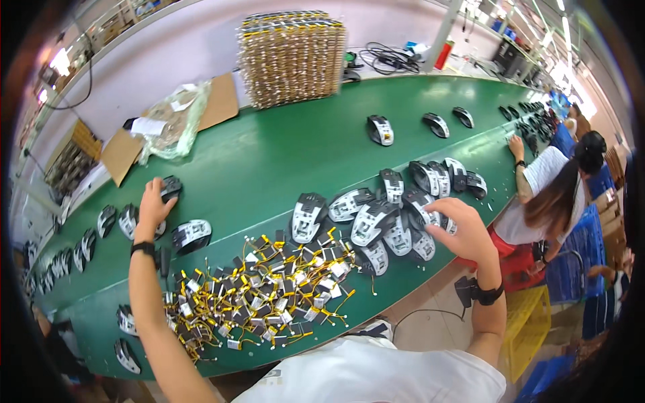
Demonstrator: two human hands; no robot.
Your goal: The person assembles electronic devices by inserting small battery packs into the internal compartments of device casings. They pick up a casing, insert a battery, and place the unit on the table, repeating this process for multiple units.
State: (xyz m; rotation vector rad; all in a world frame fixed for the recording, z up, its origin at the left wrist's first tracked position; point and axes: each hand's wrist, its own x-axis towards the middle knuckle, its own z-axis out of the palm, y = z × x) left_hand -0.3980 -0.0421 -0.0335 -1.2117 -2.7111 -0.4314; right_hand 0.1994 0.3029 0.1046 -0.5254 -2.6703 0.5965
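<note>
My left hand (154, 205) reaches far over the green bench, its fingers and thumb closed around a dark computer mouse (173, 186). At the right, my right hand (465, 230) is curved over a heap of grey-and-black opened computer mice, thumb and fingers on either side of one mouse (418, 207); part of its grip is hidden. Another opened mouse (308, 218) lies at the heap's left side, its light inner plate facing up. Between my arms spreads a pile of small battery packs (269, 295) with yellow wrapping and thin leads.
More mice (87, 244) stand in a row at the left. Three mice (436, 125) lie on the bench's far strip. A tall stack of battery trays (291, 60) stands at the back, beside cardboard (218, 107) and plastic wrap. A co-worker (554, 191) sits at the right.
</note>
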